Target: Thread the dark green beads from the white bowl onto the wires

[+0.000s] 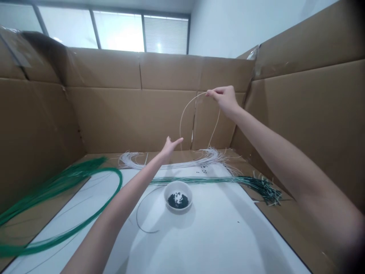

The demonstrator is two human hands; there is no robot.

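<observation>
High on the right, my right hand (226, 101) pinches a thin white strand (185, 108) between thumb and fingertips. The strand bows out to the left, and another length hangs toward a curved bundle of white strands (182, 164) at the back of the white surface. My left hand (170, 146) is lower and further left, its thumb stretched apart from the fingers. It is close to the bowed strand; whether they touch I cannot tell. Nearer to me stands a white bowl (178, 209) holding small black pieces (172, 201).
Green strands (114, 198) loop along the left side. A dark green bundle (199, 180) with pale ends lies behind the bowl. One loose dark strand (137, 214) curves left of the bowl. Cardboard walls (108, 118) enclose the white surface (211, 243).
</observation>
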